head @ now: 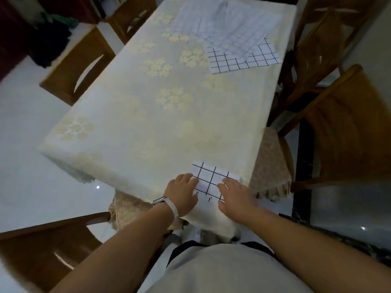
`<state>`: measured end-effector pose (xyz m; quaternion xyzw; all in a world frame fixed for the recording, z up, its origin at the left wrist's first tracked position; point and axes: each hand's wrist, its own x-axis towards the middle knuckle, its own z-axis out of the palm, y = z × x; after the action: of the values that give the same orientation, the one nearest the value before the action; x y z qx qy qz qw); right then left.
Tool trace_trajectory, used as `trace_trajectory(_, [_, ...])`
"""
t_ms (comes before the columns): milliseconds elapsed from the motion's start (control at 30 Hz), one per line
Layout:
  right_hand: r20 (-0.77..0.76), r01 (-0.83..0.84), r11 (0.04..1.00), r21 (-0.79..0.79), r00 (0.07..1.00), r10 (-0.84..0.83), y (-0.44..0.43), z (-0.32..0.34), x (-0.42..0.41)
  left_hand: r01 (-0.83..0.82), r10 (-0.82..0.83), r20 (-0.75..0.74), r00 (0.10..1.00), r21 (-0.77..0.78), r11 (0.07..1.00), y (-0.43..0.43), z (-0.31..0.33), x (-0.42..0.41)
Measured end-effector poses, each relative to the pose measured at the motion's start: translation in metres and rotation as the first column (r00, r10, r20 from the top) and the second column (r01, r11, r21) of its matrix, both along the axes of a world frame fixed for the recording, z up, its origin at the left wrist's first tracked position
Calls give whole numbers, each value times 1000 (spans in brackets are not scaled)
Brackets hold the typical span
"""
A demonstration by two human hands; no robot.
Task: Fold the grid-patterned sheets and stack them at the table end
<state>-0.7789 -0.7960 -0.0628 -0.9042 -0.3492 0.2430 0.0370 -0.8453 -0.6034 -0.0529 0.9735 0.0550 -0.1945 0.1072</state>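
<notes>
Sheet (213, 178) number one looks basically done: it's folded down to a small rectangle, bold black grid facing up, sitting at the near end of the table (118, 132) close to the right corner, right by the edge. Left hand (183, 194) has its fingers laid on the sheet's left edge and right hand (237, 197) is spread flat over the near right corner. So both are pressing down rather than gripping, fingers mostly straight, nothing picked up. Can't tell if a thumb is tucked under an edge anywhere. My guess is they're either flattening the last crease or parking it as the bottom of the stack, hard to say which. White wristband (170, 206) on the left wrist, fwiw. Going outward, the table has a pale flowery cloth (156, 66) on it, and way off at the far end on the right is the pile (230, 32) of the rest. They're loose, overlapping and opened out, with a bold-grid one (243, 60) sticking out at the front and paler ones over it. I can't get a solid count, looks like at least two or three. I'd call it early days: one folded, everything in that pile left to fold, and no real stack to speak of. Chairs (349, 127) sit along the sides, none in the way
</notes>
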Motion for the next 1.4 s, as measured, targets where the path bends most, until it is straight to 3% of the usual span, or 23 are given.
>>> trace_trajectory(267, [-25, -218, 974, 65, 975, 220, 12, 10, 5, -261, 263, -30, 964, 57, 964, -14, 27, -55])
trace_trajectory(500, [-25, -359, 926, 117, 931, 364, 43, 19, -24, -529, 526, 90, 846, 14, 848, -10, 62, -120])
trace_trajectory(733, [57, -491, 850, 193, 870, 490, 104, 54, -86, -642, 631, 192, 752, -2, 766, 4, 83, -181])
trace_trajectory(900, [71, -520, 816, 252, 851, 520, 158, 79, -153, -736, 695, 318, 645, 12, 677, 40, 96, -258])
trace_trajectory(1033, [57, -517, 788, 334, 846, 531, 202, 104, -235, -825, 772, 403, 491, -70, 561, 71, 107, -338])
trace_trajectory(1167, [164, -622, 703, 344, 777, 608, 238, 120, -315, -873, 846, 333, 416, -114, 475, 98, 96, -416])
trace_trajectory(1400, [175, -730, 652, 205, 683, 710, 282, 105, -411, -908, 894, 262, 364, -114, 403, 128, 70, -542])
